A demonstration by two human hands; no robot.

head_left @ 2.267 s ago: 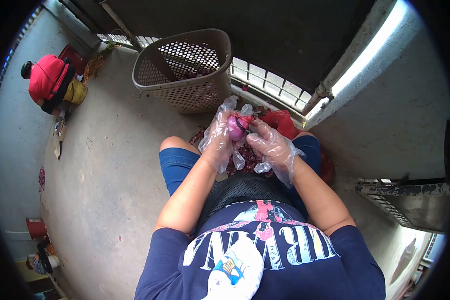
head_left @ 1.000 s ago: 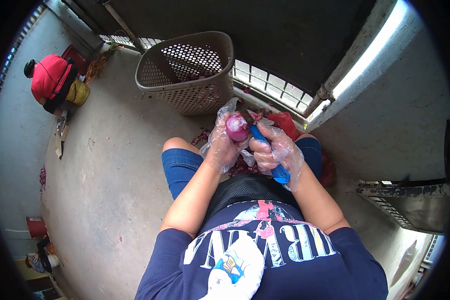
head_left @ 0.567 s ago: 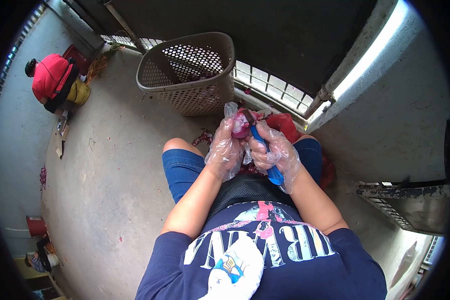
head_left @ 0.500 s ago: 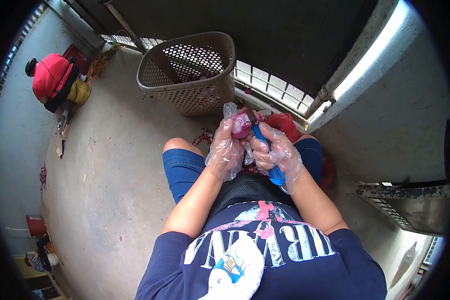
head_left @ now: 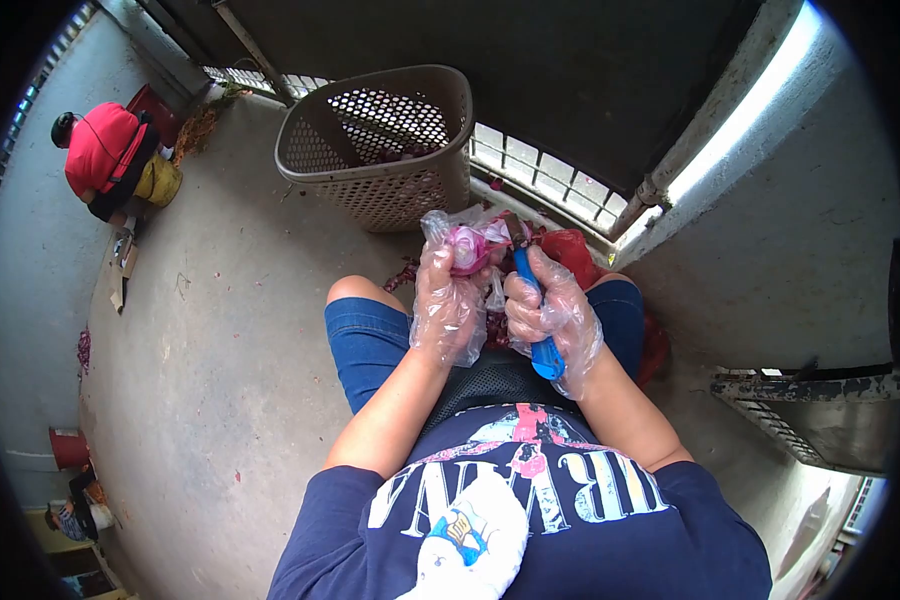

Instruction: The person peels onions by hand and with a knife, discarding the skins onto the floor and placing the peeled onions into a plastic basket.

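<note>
Perforated plastic basket point(head_left: 385, 150) stands on the concrete floor point(head_left: 200, 330) beside the railing. Left hand point(head_left: 448, 300), gloved, grip clenched around a red onion point(head_left: 466, 246) held above the knees. Right hand point(head_left: 550, 312), gloved, grasps a blue-handled knife point(head_left: 536, 318), blade at the onion.

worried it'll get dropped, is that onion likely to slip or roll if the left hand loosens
Probably slippery: the onion looks peeled and glossy, and the left hand grips it through a loose plastic glove. Being round, it would likely roll on the sloping concrete floor. It looks firm, not floppy, against the knife.
</note>
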